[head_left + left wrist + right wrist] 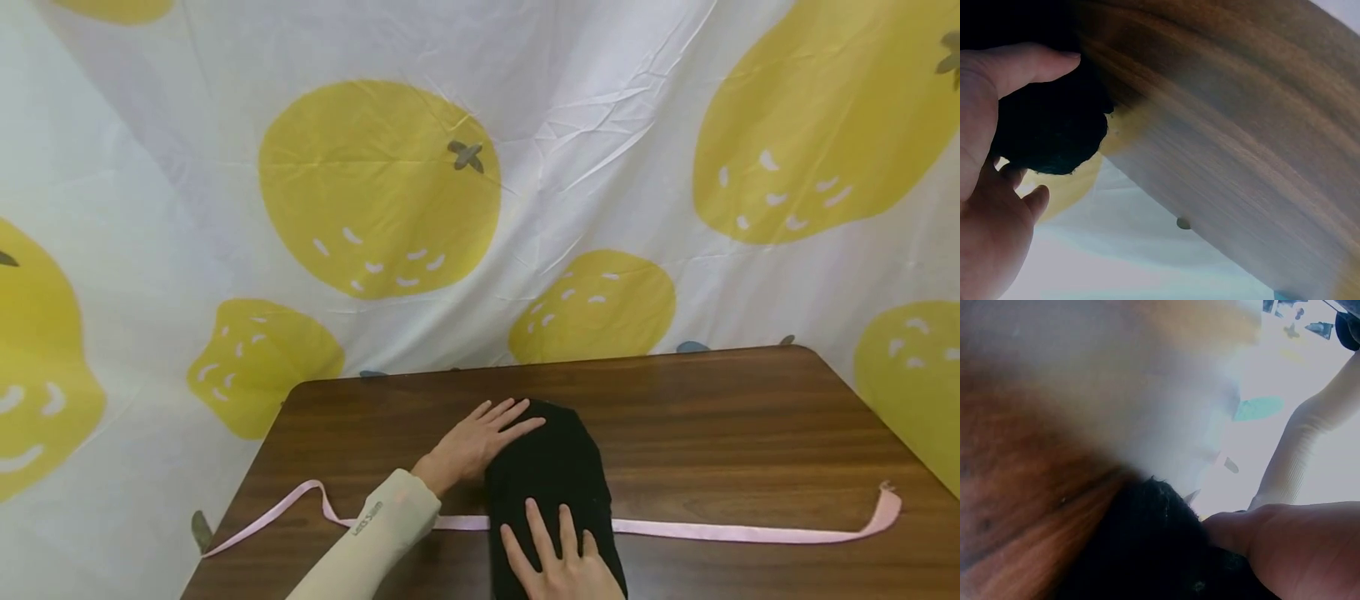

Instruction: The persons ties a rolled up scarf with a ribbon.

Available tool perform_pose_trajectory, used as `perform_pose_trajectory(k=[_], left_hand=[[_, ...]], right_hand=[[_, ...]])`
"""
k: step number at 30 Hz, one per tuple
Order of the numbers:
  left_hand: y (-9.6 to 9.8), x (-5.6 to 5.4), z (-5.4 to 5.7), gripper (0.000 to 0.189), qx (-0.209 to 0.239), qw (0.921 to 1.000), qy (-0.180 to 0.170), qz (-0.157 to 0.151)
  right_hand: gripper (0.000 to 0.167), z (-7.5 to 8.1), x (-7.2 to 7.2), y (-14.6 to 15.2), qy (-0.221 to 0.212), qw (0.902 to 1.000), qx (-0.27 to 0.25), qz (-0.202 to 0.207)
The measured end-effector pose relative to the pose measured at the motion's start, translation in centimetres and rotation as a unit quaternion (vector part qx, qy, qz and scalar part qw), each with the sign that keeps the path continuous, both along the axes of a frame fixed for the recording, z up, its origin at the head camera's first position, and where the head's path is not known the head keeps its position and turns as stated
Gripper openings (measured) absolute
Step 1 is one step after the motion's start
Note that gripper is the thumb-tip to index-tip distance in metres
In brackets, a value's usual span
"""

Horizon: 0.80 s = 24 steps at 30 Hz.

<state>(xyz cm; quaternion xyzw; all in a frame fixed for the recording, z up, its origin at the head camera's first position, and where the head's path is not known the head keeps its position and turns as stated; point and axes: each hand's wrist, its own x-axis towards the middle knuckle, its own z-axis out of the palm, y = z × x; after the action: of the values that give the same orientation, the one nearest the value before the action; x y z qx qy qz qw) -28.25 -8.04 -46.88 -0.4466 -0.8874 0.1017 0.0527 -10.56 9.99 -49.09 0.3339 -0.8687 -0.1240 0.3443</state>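
A long black folded cloth (551, 467) lies lengthwise on the brown table, its rounded end pointing away from me. Beneath it a pink ribbon (720, 531) runs crosswise, showing on both sides; the stretch under the cloth is hidden. My left hand (474, 442) rests at the cloth's far left edge, fingers extended onto it. In the left wrist view the thumb lies straight across the black fabric (1054, 137). With fingers spread, my right hand (564, 575) rests on the near part of the cloth. The right wrist view shows part of that hand (1297, 544) against the dark fabric.
The wood-grain table (735, 433) has its far edge close to a white hanging sheet (585, 167) printed with yellow fruit. The ribbon's left end reaches the table's left edge; its right end curls up near the right side.
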Motion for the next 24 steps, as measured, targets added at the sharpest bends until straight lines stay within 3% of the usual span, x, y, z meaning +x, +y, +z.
perform_pose_trajectory(k=[7, 14, 19, 24], left_hand=[[-0.1, -0.4, -0.2, 0.107, -0.002, 0.9999, 0.002, 0.014], [-0.1, -0.2, 0.1, 0.107, 0.008, 0.9992, -0.008, 0.038], [-0.3, 0.1, 0.2, 0.105, 0.011, 0.9992, 0.009, 0.038], [-0.9, 0.4, 0.2, 0.096, 0.036, 0.9986, 0.022, 0.033]], right_hand=[[0.078, 0.2, -0.5, 0.4, -0.021, 0.9997, -0.013, 0.006], [0.084, 0.8, -0.6, 1.1, -0.038, 0.9987, -0.03, 0.013], [0.082, 2.0, -0.7, 1.4, -0.09, 0.9953, -0.034, 0.009], [0.079, 3.5, -0.9, 1.9, -0.148, 0.9843, -0.096, 0.015]])
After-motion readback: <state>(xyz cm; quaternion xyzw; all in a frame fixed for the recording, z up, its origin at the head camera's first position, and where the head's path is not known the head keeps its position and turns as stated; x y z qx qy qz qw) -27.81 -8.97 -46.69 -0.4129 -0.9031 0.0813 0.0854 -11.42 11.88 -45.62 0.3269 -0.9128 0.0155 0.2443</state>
